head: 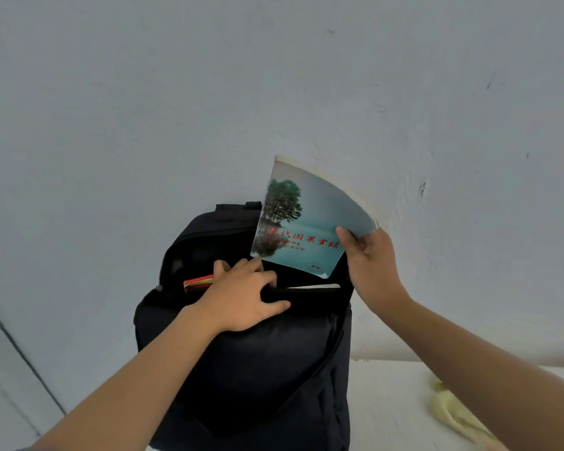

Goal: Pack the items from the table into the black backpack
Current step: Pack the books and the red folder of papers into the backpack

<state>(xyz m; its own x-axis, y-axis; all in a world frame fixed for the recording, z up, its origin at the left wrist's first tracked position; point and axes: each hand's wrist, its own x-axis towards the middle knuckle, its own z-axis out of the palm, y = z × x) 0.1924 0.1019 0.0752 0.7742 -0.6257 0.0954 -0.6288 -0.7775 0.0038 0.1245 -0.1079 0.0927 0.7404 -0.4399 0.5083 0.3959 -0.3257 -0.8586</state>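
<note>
At centre frame, the right hand (370, 265) pinches a teal paperback book (303, 222) above the open black backpack (267, 369); the left hand (241, 294) grips its opening's front edge.

backpack (258, 359) mouth open | left hand (241, 299), red item (198, 283) block left | book (302, 229) overhangs right
</note>
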